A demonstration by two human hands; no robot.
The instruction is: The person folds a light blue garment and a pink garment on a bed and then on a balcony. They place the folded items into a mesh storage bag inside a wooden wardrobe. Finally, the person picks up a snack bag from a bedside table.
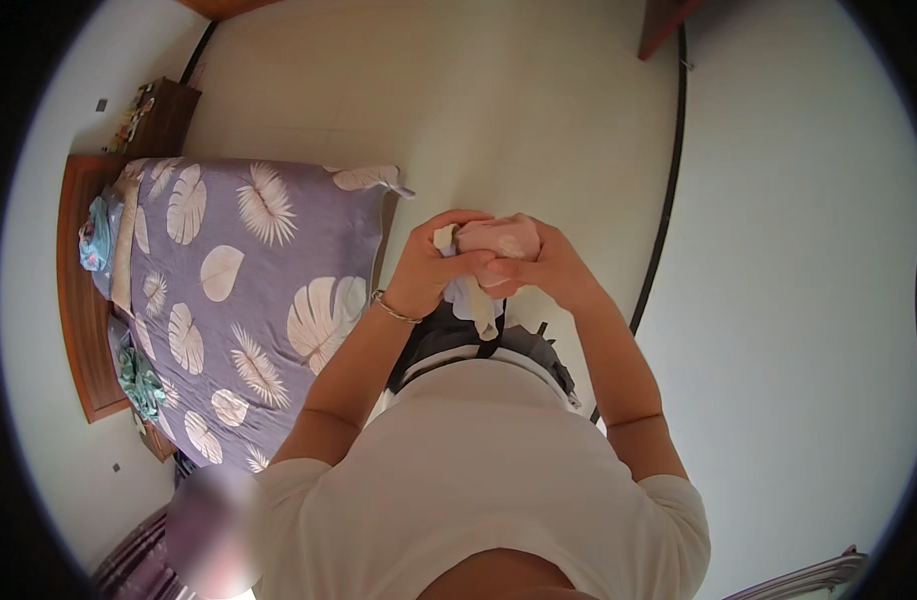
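In front of my waist, both hands are closed on a small pink cloth bundle (497,238), which has a paler patch on its right part. My left hand (421,262) wraps its left side, with a bracelet on the wrist. My right hand (561,268) grips its right side, and the two thumbs meet over the front. A pale cloth piece (481,308), cream and lavender, hangs below the fingers, and another cream bit pokes out by my left fingers. The kind of garment cannot be made out.
To my left stands a bed (219,280) with a purple leaf-print cover and a wooden headboard (89,340). Beyond it is a dark wooden nightstand (164,118) with small items. Pale tiled floor (459,110) lies ahead; a white wall (779,270) runs along my right.
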